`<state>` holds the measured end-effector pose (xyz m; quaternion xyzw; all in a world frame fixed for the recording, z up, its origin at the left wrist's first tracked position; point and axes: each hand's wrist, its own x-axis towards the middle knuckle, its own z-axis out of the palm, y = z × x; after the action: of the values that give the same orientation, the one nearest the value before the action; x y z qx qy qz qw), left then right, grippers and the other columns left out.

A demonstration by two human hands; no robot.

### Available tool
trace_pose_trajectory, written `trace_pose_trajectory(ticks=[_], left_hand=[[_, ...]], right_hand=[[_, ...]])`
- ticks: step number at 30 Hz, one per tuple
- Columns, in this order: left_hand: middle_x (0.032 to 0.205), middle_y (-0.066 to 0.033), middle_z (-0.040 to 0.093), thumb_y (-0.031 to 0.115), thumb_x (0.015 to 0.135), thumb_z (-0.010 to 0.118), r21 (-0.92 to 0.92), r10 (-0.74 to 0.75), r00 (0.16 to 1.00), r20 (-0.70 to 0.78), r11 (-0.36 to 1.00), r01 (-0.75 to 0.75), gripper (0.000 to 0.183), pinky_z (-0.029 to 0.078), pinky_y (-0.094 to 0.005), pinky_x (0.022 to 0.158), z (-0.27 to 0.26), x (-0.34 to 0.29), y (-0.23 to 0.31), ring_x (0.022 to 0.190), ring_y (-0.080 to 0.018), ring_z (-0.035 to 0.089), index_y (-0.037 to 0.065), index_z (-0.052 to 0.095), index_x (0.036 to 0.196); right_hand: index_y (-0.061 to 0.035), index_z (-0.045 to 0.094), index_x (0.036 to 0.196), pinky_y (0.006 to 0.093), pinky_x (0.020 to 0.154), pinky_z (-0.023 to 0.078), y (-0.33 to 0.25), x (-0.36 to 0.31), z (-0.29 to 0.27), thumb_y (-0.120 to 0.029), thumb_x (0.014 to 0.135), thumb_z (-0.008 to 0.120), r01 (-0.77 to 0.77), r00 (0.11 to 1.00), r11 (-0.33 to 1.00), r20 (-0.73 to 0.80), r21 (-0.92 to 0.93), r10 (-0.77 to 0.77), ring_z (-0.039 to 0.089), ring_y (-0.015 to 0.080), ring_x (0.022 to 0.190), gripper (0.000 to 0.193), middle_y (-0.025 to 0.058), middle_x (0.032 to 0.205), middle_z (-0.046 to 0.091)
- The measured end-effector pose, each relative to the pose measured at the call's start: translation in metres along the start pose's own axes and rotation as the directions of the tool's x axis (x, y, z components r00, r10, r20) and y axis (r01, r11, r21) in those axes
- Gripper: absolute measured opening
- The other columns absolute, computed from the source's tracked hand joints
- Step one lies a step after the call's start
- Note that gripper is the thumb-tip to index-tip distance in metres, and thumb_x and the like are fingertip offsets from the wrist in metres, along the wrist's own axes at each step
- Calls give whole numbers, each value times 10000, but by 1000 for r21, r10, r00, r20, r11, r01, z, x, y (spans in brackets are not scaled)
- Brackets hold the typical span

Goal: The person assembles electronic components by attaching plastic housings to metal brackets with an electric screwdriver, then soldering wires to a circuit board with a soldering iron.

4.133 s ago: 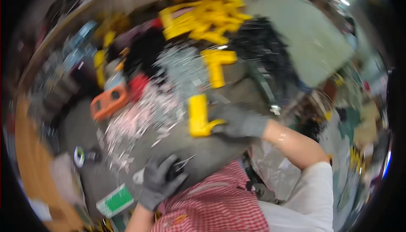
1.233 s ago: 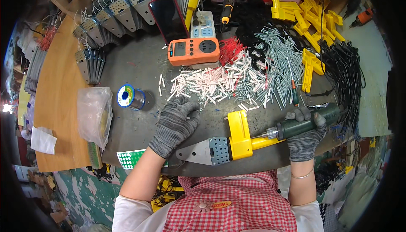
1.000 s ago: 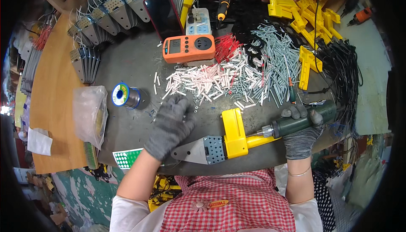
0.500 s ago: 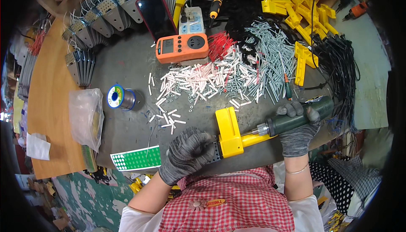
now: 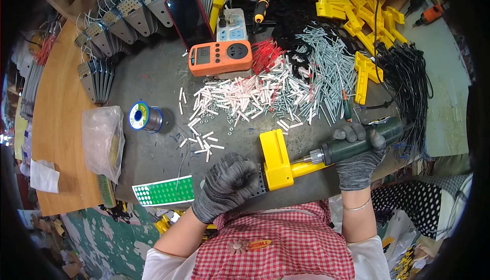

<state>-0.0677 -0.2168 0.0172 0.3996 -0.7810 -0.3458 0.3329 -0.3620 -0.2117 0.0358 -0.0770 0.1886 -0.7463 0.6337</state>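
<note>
Left hand (image 5: pixel 227 185) curled round metal plate (image 5: pixel 262 184), plate meeting yellow handle (image 5: pixel 277 160) near front edge of table (image 5: pixel 138 155). Right hand (image 5: pixel 361 161) grasping green electric screwdriver (image 5: pixel 347 149), bit (image 5: pixel 301 159) pointing at handle. Plastic bag (image 5: pixel 100 133): something yellowish inside, unclear. Blue-rimmed spool (image 5: pixel 137 117): grey wire (image 5: pixel 153 120).

Yellow handle (image 5: pixel 276 160) lies near the bench's front edge; all places from it. At its left end, gloved left hand (image 5: pixel 225 184) curls round a perforated metal plate (image 5: pixel 262 184), mostly hidden. To its right, gloved right hand (image 5: pixel 361 165) grips a dark green power driver (image 5: pixel 352 146), shaft pointing at the handle; tip contact unclear. Well left: solder spool (image 5: pixel 148 118), green sticker sheet (image 5: pixel 168 190). Beyond it: white tubes (image 5: pixel 237 93), orange meter (image 5: pixel 219 59). Beyond, rightward: long screws (image 5: pixel 326 65).
</note>
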Motion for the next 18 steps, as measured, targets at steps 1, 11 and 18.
trace_pose_trajectory(ticks=[1,11,18], left_hand=[[860,-58,647,7,686,793,15,40,999,-3,999,-40,330,499,-312,637,0,1,-1,710,-199,616,96,661,975],[818,-53,627,-9,674,784,-9,114,993,-27,993,-114,322,476,-328,616,3,2,-6,679,-224,577,88,643,947],[821,-48,607,-6,683,789,-30,-6,1000,-20,1000,6,302,462,-294,585,2,7,5,664,-180,568,81,628,924]], right_hand=[[-82,529,806,362,854,448,1,-1,2,-218,789,677,27,1000,1000,-4,7,-27,495,153,743,202,1,751,483],[-92,537,771,350,857,432,1,1,-1,-267,777,688,0,1000,1000,0,-21,0,487,155,755,231,-4,753,474],[-83,543,814,364,862,425,1,1,-2,-256,797,668,19,1000,1000,10,16,-20,487,155,754,214,-7,765,484]])
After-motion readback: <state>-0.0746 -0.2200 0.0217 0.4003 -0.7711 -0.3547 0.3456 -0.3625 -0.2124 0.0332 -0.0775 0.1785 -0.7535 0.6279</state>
